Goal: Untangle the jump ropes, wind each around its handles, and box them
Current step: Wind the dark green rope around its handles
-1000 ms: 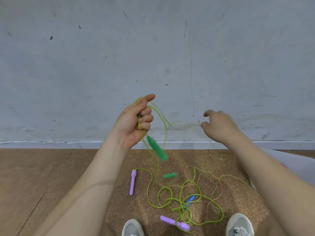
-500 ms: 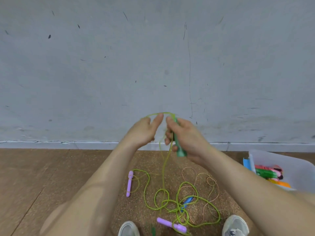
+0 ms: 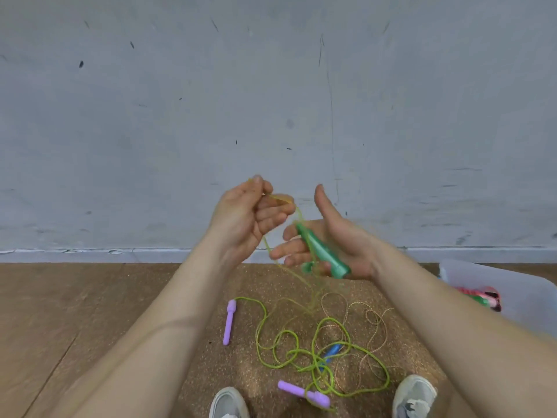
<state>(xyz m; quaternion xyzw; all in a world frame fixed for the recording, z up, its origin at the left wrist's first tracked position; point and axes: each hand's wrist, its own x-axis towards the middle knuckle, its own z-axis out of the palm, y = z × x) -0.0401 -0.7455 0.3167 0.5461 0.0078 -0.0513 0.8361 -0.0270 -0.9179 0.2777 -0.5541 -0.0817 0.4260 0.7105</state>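
Observation:
Both hands are raised in front of the grey wall. My left hand (image 3: 250, 212) curls its fingers round a stretch of the yellow-green rope (image 3: 297, 356). The rope runs from that hand down to a loose tangle on the floor. My right hand (image 3: 334, 245) is palm up with its fingers straight and thumb raised. A green handle (image 3: 322, 251) lies slanted across its palm. On the floor, two purple handles (image 3: 229, 322) (image 3: 303, 393), a blue handle (image 3: 331, 352) and a thin orange rope (image 3: 372, 327) mix with the green loops.
A translucent box (image 3: 518, 291) stands on the floor at the right and holds wound coloured ropes (image 3: 479, 297). My two shoes (image 3: 229, 402) (image 3: 414, 395) sit at the bottom edge beside the tangle. The wall meets the cork floor just behind my hands.
My hands have moved apart. The right hand has opened, and the green handle now lies across its palm. The left hand has risen and curled round the rope.

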